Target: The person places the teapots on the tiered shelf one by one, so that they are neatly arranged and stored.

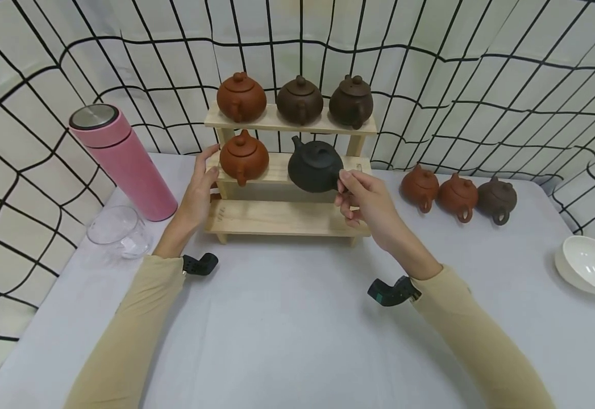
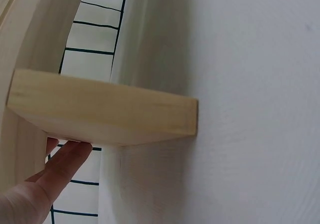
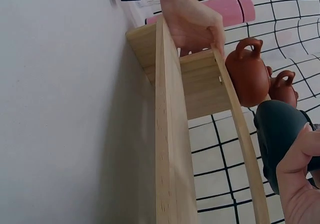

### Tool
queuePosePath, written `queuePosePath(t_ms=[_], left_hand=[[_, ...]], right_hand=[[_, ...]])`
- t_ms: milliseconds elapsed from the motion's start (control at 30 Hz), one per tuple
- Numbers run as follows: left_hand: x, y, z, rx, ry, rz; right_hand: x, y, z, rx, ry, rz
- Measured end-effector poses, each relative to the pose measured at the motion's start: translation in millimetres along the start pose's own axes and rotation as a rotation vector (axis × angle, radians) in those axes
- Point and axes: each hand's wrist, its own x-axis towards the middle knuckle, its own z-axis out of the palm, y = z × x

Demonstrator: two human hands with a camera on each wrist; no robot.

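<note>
My right hand (image 1: 366,201) pinches the handle of a black teapot (image 1: 315,166), held at the front of the wooden stand's (image 1: 287,218) middle tier with its spout to the left. Whether its base touches the tier, I cannot tell. My left hand (image 1: 195,190) grips the left end of that tier; in the left wrist view its fingers (image 2: 67,166) reach behind the wood. An orange-brown teapot (image 1: 244,156) sits on the middle tier beside the left hand. Along the top tier stand a reddish-brown teapot (image 1: 241,97) and two dark brown teapots (image 1: 299,101), (image 1: 350,102).
Three small teapots (image 1: 465,197) stand on the table right of the stand. A white bowl (image 1: 591,266) is at the far right. On the left are a pink thermos (image 1: 128,165) and a clear glass cup (image 1: 120,232). Black wire mesh (image 1: 481,108) borders the table.
</note>
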Motion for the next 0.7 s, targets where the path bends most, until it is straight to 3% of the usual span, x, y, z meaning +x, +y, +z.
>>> queuePosePath(t_ms=[200,400,700], left_hand=[[0.5,1.3,0.7,0.001,0.002,-0.005],[1.1,1.4,2.1,-0.005,0.007,0.011],[1.6,-1.3,1.5,-0.004,0.016,0.037]], right_hand=[[9.0,2,6,0.010,-0.002,-0.007],[13.0,3,9,-0.044,-0.004,-0.008],[10.8,1,23,-0.057,-0.088,-0.004]])
